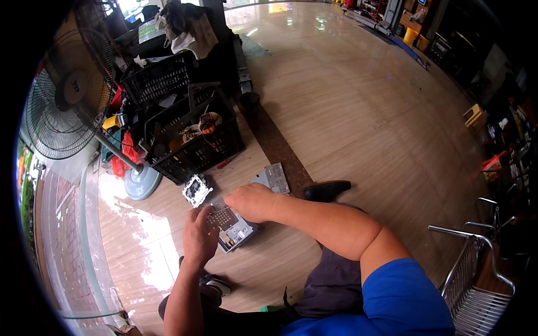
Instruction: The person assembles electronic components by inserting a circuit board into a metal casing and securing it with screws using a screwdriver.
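An opened grey metal electronics case point(238, 234) lies on the tiled floor in front of me, its perforated plate and inner parts showing. My left hand point(200, 235) is at its left side, fingers bent over the edge and thumb on the near side. Over the far right corner of the case, my right hand point(250, 203) is closed, knuckles up; anything between its fingers is hidden. Just beyond the left hand sits a white and black mechanism point(197, 190). A perforated metal cover point(276, 178) lies flat past my right hand.
Black plastic crates point(196, 137) with tools and cables stand beyond the parts. A standing fan point(73, 89) is at the left, its round base point(142, 182) on the floor. A metal chair point(476, 280) stands at right. My black shoe point(327, 191) is near the cover.
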A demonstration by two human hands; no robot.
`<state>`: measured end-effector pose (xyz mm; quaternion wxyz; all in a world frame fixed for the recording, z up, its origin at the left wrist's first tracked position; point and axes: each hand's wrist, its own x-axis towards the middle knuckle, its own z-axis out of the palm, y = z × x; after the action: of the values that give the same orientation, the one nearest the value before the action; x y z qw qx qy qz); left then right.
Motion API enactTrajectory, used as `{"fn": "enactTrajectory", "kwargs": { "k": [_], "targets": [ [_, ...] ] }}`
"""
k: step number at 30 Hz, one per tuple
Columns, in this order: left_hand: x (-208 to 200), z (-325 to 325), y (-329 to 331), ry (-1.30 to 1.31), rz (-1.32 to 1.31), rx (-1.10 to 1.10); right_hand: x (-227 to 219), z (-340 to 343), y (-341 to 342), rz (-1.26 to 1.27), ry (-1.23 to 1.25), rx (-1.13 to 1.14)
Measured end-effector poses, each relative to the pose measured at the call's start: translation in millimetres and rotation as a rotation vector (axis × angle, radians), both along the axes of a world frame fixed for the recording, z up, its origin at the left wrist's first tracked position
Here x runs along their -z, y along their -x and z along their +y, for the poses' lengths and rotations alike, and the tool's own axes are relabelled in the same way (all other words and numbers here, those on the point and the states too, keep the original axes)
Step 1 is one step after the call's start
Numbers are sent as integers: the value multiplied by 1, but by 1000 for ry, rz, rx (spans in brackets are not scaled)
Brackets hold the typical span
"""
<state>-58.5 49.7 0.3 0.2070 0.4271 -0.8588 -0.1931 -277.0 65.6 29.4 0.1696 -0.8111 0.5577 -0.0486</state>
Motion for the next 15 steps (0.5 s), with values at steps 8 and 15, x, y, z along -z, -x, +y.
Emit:
{"fn": "enactTrajectory", "kwargs": {
  "k": [8, 15],
  "targets": [
    [2, 0, 1, -16, -12, 22, 7, -2, 0, 12, -5, -15],
    [6, 0, -1, 18, -4, 0, 7, -1, -1, -55, 25, -21]
  ]
}}
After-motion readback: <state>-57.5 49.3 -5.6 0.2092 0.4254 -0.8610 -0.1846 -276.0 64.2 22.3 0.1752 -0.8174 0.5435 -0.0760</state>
